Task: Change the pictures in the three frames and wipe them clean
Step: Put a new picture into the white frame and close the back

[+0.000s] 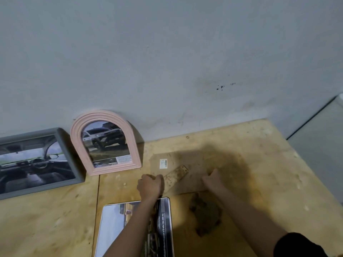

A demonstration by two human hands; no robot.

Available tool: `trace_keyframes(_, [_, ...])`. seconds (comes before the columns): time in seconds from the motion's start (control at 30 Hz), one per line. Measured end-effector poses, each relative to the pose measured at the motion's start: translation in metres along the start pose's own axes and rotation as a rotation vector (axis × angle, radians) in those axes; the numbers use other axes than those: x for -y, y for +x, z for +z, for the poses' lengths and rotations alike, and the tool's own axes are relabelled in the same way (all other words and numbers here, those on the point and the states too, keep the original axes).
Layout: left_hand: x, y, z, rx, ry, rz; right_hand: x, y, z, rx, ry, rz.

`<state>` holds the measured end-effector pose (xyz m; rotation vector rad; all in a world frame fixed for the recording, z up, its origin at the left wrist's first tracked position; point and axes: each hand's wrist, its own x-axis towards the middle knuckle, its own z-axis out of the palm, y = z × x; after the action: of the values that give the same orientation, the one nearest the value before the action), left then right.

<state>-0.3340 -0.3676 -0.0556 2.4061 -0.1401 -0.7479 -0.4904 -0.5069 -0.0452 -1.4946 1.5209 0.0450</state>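
Observation:
A brown backing board lies flat on the wooden table, with a barcode sticker and a fold-out stand strut on it. My left hand is curled in a fist at the board's near left edge, by the strut's lower end. My right hand grips the board's near right edge. A pink arched frame with a car picture and a grey rectangular frame with a car-interior picture lean on the wall. A loose white-bordered print lies under my left forearm.
A crumpled brown cloth lies on the table just under my right forearm. The grey wall stands right behind the frames. The table's right edge runs diagonally at the far right, with a pale surface beyond it.

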Motion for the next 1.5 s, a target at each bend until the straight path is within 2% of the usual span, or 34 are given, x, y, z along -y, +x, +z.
trace_keyframes(0.1, [-0.005, 0.001, 0.003, -0.021, 0.022, -0.020, -0.004, 0.007, -0.002, 0.003, 0.073, 0.014])
trace_keyframes(0.2, [-0.017, 0.002, 0.003, 0.056, -0.009, 0.022, -0.009, 0.014, -0.007, -0.006, 0.151, 0.017])
trace_keyframes(0.43, [-0.053, -0.011, 0.003, 0.231, -0.267, 0.081, -0.007, 0.003, -0.039, -0.153, 0.422, -0.108])
trace_keyframes(0.57, [-0.067, -0.037, -0.015, 0.482, -0.658, 0.034, -0.004, -0.019, -0.049, -0.137, 0.860, -0.071])
trace_keyframes(0.67, [-0.066, -0.049, -0.027, 0.603, -0.820, -0.005, -0.003, -0.038, -0.042, -0.050, 1.269, -0.081])
trace_keyframes(0.8, [-0.046, -0.069, -0.045, 0.616, -0.864, 0.094, 0.004, -0.072, -0.006, 0.067, 1.409, -0.152])
trace_keyframes(0.87, [-0.031, -0.081, -0.057, 0.632, -0.885, 0.152, 0.011, -0.095, 0.016, 0.107, 1.344, -0.187])
trace_keyframes(1.03, [0.022, -0.089, -0.104, 0.667, -0.921, 0.209, 0.017, -0.132, 0.055, 0.033, 1.073, -0.217])
trace_keyframes(1.13, [0.057, -0.079, -0.145, 0.714, -1.120, 0.115, 0.024, -0.147, 0.060, 0.181, 0.878, -0.279])
trace_keyframes(1.27, [0.094, -0.068, -0.189, 0.699, -1.227, 0.043, 0.027, -0.162, 0.070, 0.545, 0.434, -0.302])
trace_keyframes(1.4, [0.119, -0.071, -0.212, 0.697, -0.966, 0.048, 0.025, -0.176, 0.088, 0.802, 0.247, -0.312])
trace_keyframes(1.5, [0.134, -0.067, -0.209, 0.504, -0.846, 0.023, 0.018, -0.181, 0.097, 0.868, 0.205, -0.263])
